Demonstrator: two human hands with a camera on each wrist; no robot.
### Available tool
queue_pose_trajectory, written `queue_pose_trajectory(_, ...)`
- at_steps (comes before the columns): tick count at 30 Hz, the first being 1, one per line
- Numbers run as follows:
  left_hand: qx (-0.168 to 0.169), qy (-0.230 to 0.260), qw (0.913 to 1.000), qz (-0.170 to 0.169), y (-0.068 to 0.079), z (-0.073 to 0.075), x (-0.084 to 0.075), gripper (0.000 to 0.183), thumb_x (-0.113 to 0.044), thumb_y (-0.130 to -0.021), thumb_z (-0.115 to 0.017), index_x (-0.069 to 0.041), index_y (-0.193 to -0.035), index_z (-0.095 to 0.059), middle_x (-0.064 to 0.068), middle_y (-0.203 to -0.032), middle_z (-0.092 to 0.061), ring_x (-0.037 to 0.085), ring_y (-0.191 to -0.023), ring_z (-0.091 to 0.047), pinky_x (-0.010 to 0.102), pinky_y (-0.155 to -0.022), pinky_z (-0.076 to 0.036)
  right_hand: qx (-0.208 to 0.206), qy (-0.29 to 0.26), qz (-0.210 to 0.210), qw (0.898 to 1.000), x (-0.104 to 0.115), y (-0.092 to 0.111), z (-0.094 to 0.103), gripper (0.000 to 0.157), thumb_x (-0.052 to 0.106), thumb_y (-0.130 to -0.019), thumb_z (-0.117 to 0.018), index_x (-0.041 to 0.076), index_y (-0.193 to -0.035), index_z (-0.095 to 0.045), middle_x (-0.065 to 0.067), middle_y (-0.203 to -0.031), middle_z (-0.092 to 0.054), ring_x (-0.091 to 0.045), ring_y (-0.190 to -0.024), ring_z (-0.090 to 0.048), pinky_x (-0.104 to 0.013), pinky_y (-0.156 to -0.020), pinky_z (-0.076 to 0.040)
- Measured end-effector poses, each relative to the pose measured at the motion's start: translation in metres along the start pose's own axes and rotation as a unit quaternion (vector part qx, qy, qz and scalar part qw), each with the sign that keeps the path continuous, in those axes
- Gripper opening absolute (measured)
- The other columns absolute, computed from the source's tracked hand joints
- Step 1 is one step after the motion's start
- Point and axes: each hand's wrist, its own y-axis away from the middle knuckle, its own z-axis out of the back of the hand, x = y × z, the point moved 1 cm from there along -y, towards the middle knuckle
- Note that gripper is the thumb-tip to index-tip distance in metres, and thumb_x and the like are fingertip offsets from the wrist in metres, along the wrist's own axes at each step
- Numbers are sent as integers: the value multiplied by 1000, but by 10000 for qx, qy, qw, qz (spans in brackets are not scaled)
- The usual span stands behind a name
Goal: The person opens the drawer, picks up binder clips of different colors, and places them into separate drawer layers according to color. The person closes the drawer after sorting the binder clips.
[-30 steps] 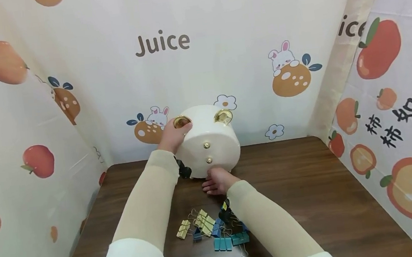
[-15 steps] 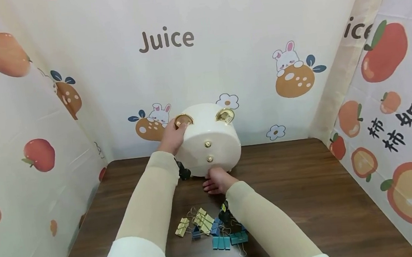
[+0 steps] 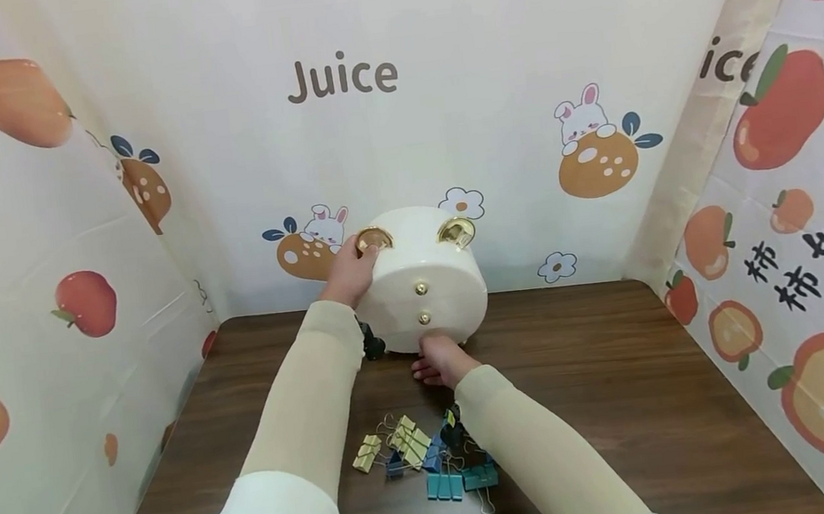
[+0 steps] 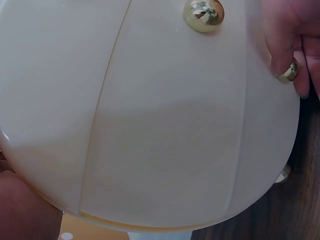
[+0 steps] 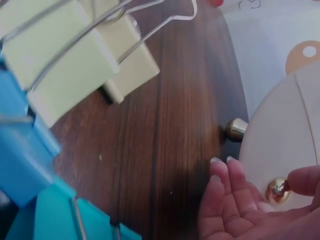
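A white rounded drawer box (image 3: 422,247) with two gold ears stands at the back of the table. Its curved front has seams and gold knobs (image 3: 421,289) in a column. My left hand (image 3: 351,276) grips the box's upper left side, with the thumb over the left gold ear and the other fingers mostly hidden behind. Low on the front, my right hand (image 3: 444,360) pinches the bottom gold knob (image 5: 276,191) between thumb and forefinger, its other fingers extended near the tabletop. No gap shows along the front seams in the left wrist view.
Binder clips lie in a loose pile before the box: yellow ones (image 3: 410,440), blue ones (image 3: 435,453) and teal ones (image 3: 445,485). The right forearm passes over the pile's right side. A fruit-printed cloth (image 3: 491,148) hangs behind the brown wooden table (image 3: 607,387).
The head view has shifted slightly, so the scene sits a little further right. Both hands keep their hold on the box and its knob, and the clips stay put.
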Motion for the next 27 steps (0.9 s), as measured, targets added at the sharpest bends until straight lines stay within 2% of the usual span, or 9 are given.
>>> queue_pose_trajectory(7, 33, 177, 9998, -98, 2, -2, -1, 49, -34, -111, -46, -18, -157, -40, 6, -155, -47, 25, -140, -43, 49, -118, -31, -19, -32, -1, 10000, 1, 0, -2, 36, 14, -102, -41, -9, -127, -54, -15, -95, -70, -24, -76, -66, -43, -81, -55)
queue_pose_trajectory(18, 155, 74, 9998, 73, 1, -2, -1, 51, -36, -111, -46, -20, -159, -38, 5, -156, -46, 26, -140, -44, 51, -117, -31, -45, 188, 79, 9998, -2, 2, 1, 36, 13, -100, -42, -9, -126, -54, -12, -89, -68, -25, -75, -66, -37, -71, -54)
queue_pose_trajectory(27, 228, -1, 9994, 245, -6, 4, -2, 49, -39, -109, -51, -23, -155, -43, 3, -152, -50, 27, -130, -50, 55, -110, -40, -119, 248, 53, 9996, -3, 4, -2, 36, 13, -99, -42, -9, -125, -54, -12, -88, -69, -21, -71, -65, -35, -68, -53)
